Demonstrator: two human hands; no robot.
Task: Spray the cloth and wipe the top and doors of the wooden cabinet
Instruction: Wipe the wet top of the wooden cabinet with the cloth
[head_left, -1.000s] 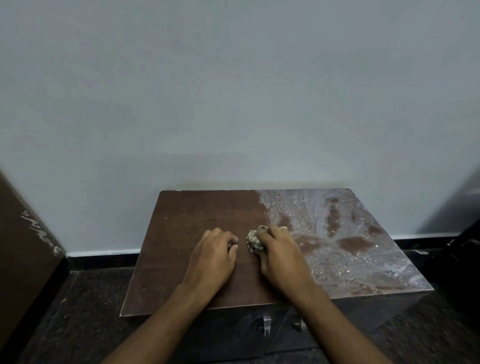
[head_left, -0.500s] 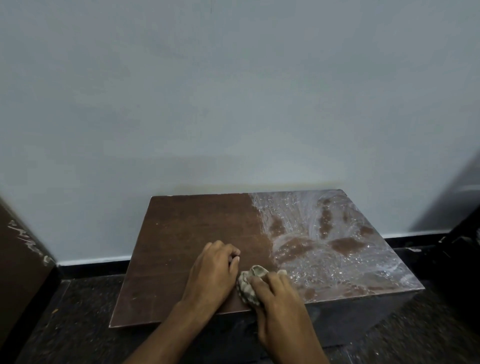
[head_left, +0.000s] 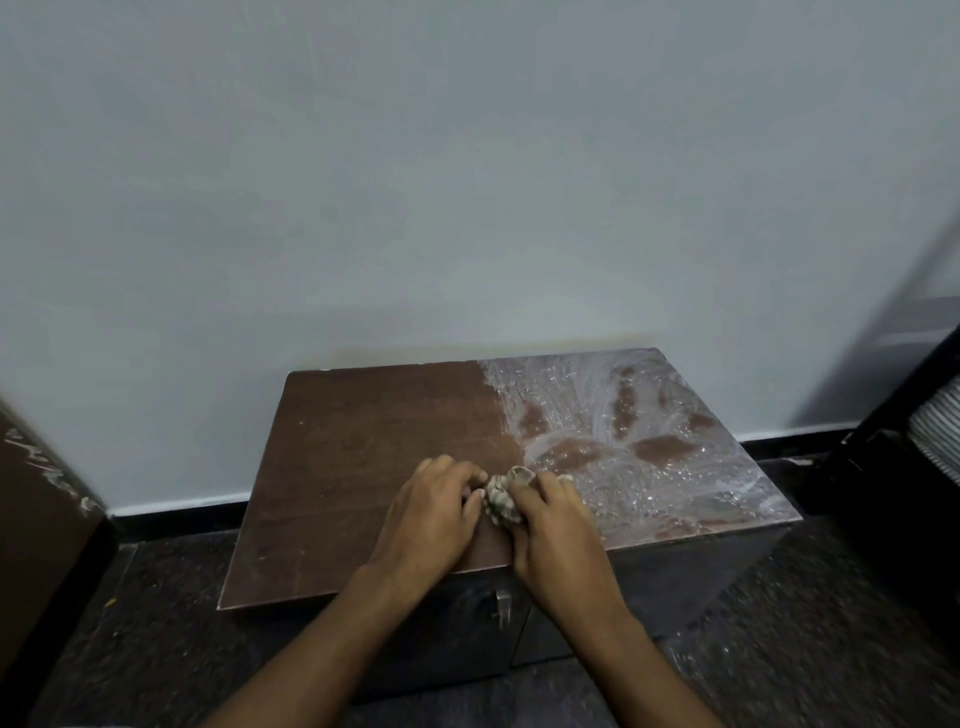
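Note:
A low wooden cabinet (head_left: 363, 447) stands against the wall. The left half of its top is bare brown wood; the right half is coated in white foamy smears (head_left: 675, 457) with brown patches. My right hand (head_left: 556, 535) grips a crumpled pale cloth (head_left: 501, 499) and presses it on the top near the front edge, at the border of the foam. My left hand (head_left: 431, 514) rests on the wood just left of the cloth, fingers bent, its fingertips close to the cloth. A metal door handle (head_left: 502, 605) shows below the front edge. No spray bottle is in view.
A plain pale wall (head_left: 467, 182) rises behind the cabinet, with a dark skirting along the dark speckled floor (head_left: 130, 623). A brown scratched panel (head_left: 36, 519) stands at the left edge. Dark furniture with a ribbed pale part (head_left: 935, 431) stands at the right.
My right hand pulled the cloth toward the front edge, then pushed it back a little onto the top. My left hand stayed beside it. The view shifted slightly.

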